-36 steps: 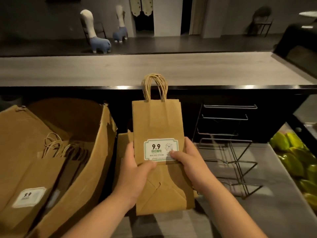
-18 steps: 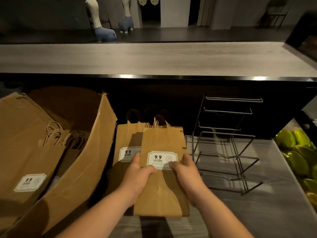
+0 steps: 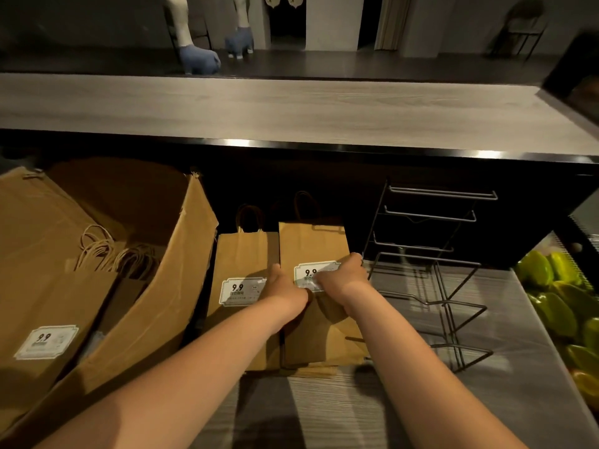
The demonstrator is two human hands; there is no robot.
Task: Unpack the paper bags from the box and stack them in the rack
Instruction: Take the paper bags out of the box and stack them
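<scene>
A flat brown paper bag (image 3: 312, 244) with a white "9.9" label lies tilted at the left end of the black wire rack (image 3: 431, 270). My left hand (image 3: 285, 285) grips its left edge and my right hand (image 3: 340, 277) grips its right edge over the label. A second labelled bag (image 3: 241, 264) leans just to its left. The open cardboard box (image 3: 162, 303) at the left holds several more bags (image 3: 48, 306) with twisted paper handles.
A pale wooden counter (image 3: 291, 108) with a black edge runs across behind the rack. Green and yellow fruit (image 3: 557, 303) fills a bin at the right. The grey worktop (image 3: 505, 400) extends under and in front of the rack.
Both hands carried the bag from upright in front of me down and forward, into the rack's left end beside the other bag. Its handles now sit low in the shadow.
</scene>
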